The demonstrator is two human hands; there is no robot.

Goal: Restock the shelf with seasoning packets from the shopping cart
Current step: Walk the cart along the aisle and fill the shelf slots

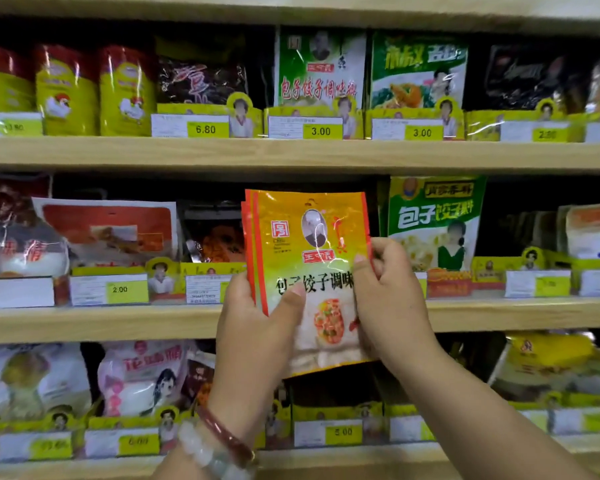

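Both hands are up in front of the middle shelf (136, 322), holding a small stack of orange-and-yellow seasoning packets (309, 258) upright, printed face toward the person. At least two or three packets sit together, their red edges fanned slightly at the left side. The left hand (257, 320) has its grip closed round the lower left edge of the stack, thumb pressed flat across the front near the printed characters, fingers hidden behind. The right hand (388, 289) has its grip closed on the right edge, thumb on the front and fingers curled behind. The stack hangs in the air just in front of a dark gap in the row, between a dark packet with orange print (215, 239) on the left and a green dumpling-seasoning packet (437, 223) on the right. Its lower end overlaps the wooden shelf edge and reaches down past it.

On the left wrist are a reddish-brown bangle (226, 438) and a pale bead bracelet (201, 452).

The upper shelf (291, 154) carries yellow chicken-print bags (66, 95), a green-and-white packet (321, 69) and yellow price tags (321, 131) reading 6.80 and 3.00. The lowest shelf holds white and pink bags (139, 375) behind more yellow tags.
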